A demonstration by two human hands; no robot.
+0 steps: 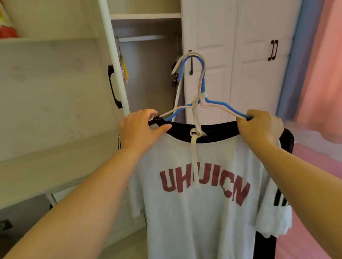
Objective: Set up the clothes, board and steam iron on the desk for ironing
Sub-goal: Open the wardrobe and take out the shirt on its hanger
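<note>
The white shirt (198, 202) with red letters hung on two hangers (202, 100), one blue and one white, held up in front of the open wardrobe (151, 65). The left hand (141, 129) pinched the black collar at the left shoulder. The right hand (259, 128) closed its grip on the hangers' right end.

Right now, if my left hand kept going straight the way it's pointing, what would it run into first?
Probably the open wardrobe ahead. The left hand, gripping the T-shirt shoulder on the hangers, points up and forward toward that opening; depth is unclear.
</note>
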